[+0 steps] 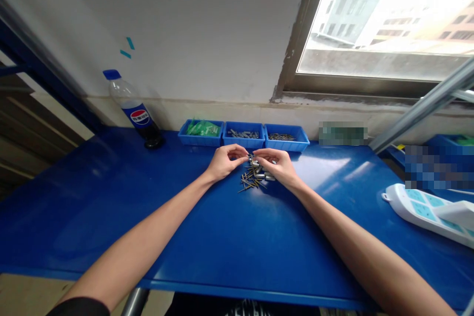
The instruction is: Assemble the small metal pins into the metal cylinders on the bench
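My left hand (225,160) and my right hand (277,164) meet fingertip to fingertip over a small heap of thin metal pins and short metal sleeves (255,176) on the blue table (229,247). Both hands are curled in a pinch around a small metal part (252,157) held between them, just above the heap. What exactly each finger grips is too small to make out.
Three blue bins stand in a row at the wall: one with green bags (202,132), one with grey metal pieces (243,134), one with pins (286,137). A cola bottle (134,110) stands at the back left. A white power strip (425,207) lies at the right.
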The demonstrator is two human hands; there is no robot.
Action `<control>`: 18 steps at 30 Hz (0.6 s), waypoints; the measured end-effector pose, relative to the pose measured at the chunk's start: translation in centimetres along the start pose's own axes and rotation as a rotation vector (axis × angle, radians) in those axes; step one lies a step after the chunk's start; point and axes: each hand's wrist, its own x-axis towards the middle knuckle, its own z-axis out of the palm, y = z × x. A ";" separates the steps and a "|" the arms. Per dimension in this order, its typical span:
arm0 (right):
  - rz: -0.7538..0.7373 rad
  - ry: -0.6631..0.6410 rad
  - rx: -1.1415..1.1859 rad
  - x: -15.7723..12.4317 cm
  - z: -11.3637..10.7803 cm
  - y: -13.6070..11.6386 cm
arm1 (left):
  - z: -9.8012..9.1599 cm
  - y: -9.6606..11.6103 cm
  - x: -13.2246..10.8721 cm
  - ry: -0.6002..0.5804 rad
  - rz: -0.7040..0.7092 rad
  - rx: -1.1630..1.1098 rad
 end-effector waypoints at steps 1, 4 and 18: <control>0.008 -0.011 0.003 0.0 0.0 -0.1 | 0.0 0.0 0.0 0.000 0.009 0.010; 0.029 -0.031 0.025 0.1 -0.2 -0.2 | 0.0 0.1 -0.1 0.009 0.035 0.029; 0.007 0.016 0.015 0.1 -0.4 0.5 | 0.3 0.4 -0.5 -0.026 0.120 0.142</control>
